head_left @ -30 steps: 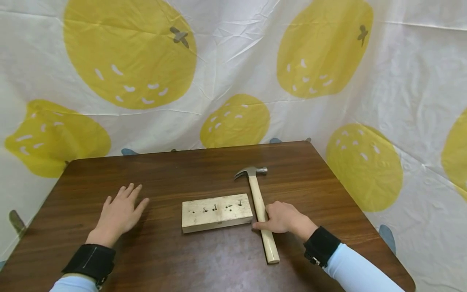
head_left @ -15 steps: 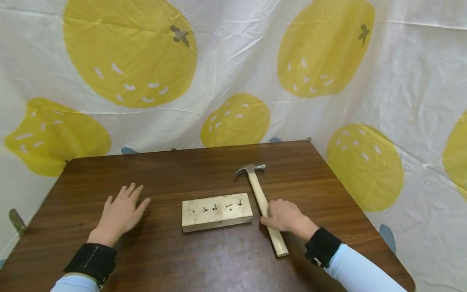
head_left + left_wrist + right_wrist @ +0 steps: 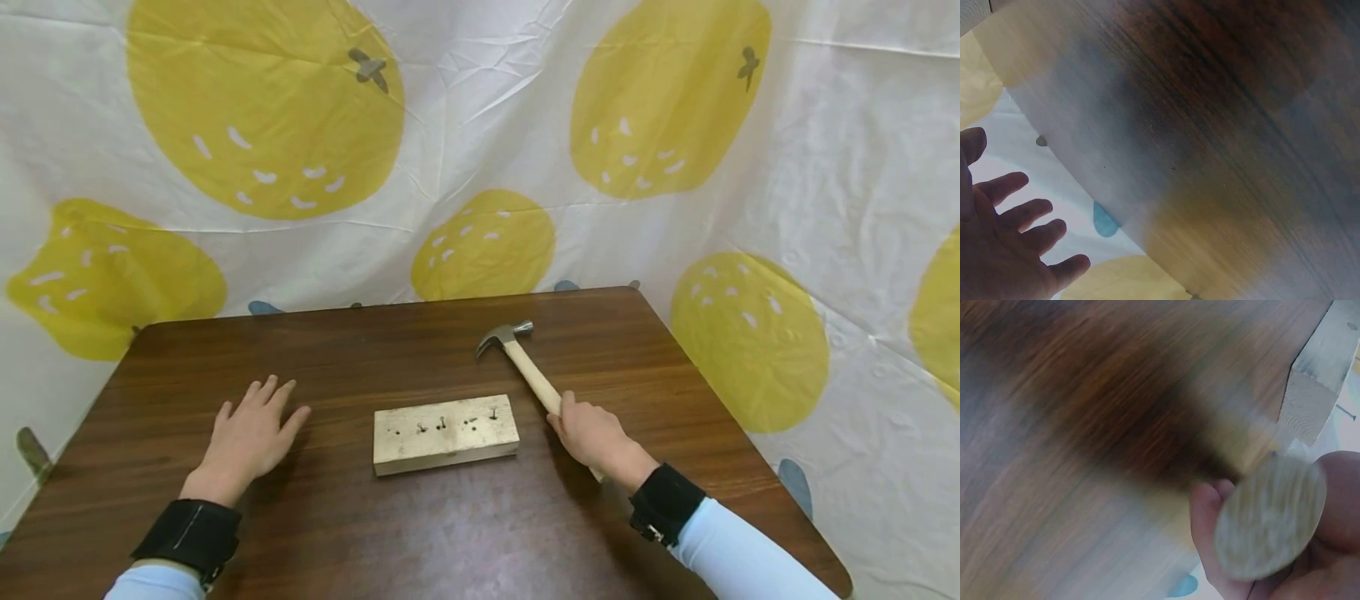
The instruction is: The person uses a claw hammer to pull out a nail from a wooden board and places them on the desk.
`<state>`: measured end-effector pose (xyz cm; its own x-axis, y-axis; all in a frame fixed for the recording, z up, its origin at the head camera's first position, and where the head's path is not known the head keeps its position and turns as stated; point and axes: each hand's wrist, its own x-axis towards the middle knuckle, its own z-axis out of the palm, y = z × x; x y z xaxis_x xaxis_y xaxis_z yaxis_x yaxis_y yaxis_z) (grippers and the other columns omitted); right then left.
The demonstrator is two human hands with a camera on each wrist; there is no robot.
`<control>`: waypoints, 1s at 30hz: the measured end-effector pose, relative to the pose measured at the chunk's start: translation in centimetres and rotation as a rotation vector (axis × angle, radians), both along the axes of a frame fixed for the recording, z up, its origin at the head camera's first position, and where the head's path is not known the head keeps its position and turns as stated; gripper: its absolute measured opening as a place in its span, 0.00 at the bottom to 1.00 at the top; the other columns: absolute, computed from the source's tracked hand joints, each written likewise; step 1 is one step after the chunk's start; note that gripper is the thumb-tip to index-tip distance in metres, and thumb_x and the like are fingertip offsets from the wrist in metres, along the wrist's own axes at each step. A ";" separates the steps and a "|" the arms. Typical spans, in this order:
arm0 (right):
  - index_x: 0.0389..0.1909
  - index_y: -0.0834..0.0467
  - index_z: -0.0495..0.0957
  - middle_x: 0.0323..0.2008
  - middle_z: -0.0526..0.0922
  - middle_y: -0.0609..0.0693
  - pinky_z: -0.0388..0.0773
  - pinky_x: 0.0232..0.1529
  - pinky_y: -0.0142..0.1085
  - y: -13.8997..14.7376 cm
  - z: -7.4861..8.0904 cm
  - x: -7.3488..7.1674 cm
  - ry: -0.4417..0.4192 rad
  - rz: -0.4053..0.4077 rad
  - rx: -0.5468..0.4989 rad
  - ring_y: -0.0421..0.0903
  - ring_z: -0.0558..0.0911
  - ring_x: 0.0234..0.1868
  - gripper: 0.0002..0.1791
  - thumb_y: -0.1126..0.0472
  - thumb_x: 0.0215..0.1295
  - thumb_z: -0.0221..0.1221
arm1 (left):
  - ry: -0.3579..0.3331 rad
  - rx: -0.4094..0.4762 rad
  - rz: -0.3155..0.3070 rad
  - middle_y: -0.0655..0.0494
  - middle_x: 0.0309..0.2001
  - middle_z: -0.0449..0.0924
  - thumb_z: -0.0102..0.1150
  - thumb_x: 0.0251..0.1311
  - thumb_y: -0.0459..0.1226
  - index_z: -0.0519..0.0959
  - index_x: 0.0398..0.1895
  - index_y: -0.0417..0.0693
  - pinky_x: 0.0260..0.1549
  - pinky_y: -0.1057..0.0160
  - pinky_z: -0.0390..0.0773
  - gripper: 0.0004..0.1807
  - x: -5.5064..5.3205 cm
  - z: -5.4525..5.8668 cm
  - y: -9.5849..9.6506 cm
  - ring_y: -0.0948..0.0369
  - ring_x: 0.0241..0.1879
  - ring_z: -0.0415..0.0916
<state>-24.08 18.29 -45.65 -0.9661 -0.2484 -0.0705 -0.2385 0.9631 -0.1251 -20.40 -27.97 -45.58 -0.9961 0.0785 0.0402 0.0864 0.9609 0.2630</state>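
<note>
My right hand [image 3: 592, 432] grips the wooden handle of a claw hammer [image 3: 534, 375], its metal head pointing away toward the back of the table. In the right wrist view the butt end of the hammer handle [image 3: 1270, 519] faces the camera, with fingers curled round it. A pale wooden block [image 3: 446, 435] lies left of the hammer; nails [image 3: 493, 413] stick up from its top among several small holes. Off to the left, my left hand [image 3: 251, 437] is spread with straight fingers over the table and holds nothing; its fingers also show in the left wrist view.
The brown wood-grain table [image 3: 337, 533] carries the block near its middle. A white curtain [image 3: 480, 100] with yellow fruit prints hangs behind the table and along its right side. Black bands [image 3: 187, 533] circle both wrists.
My right hand has moved along the handle toward its butt end, and the hammer has turned, its head now farther back and left. The left hand and the block have stayed put.
</note>
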 end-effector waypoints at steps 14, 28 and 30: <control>0.42 0.66 0.68 0.27 0.69 0.53 0.70 0.23 0.40 2.0 -0.1 -1.0 0.017 -0.040 -0.131 0.49 0.74 0.24 0.20 0.53 0.69 0.61 | -0.011 0.002 -0.002 0.29 0.69 0.51 0.41 0.75 0.55 0.58 0.74 0.36 0.57 0.31 0.43 0.37 -0.1 -0.1 0.2 0.34 0.69 0.46; 0.37 0.58 0.67 0.20 0.69 0.49 0.64 0.16 0.38 3.2 -0.5 -1.2 0.096 -0.049 -0.102 0.47 0.72 0.17 0.14 0.52 0.71 0.58 | -0.020 -0.019 -0.023 0.28 0.66 0.57 0.46 0.74 0.51 0.61 0.72 0.36 0.56 0.32 0.49 0.34 0.0 -0.5 0.6 0.33 0.65 0.55; 0.36 0.58 0.67 0.20 0.69 0.49 0.64 0.16 0.37 3.4 -0.7 -1.3 0.103 -0.045 -0.119 0.46 0.71 0.17 0.14 0.52 0.71 0.58 | -0.027 -0.020 -0.025 0.28 0.65 0.59 0.47 0.74 0.51 0.62 0.72 0.35 0.55 0.32 0.50 0.34 0.0 -0.5 0.7 0.33 0.63 0.57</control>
<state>-25.39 21.64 -46.30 -0.9770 -0.2056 0.0566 -0.2130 0.9529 -0.2160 -20.38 -27.31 -46.08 -0.9945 0.1044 0.0117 0.1041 0.9637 0.2460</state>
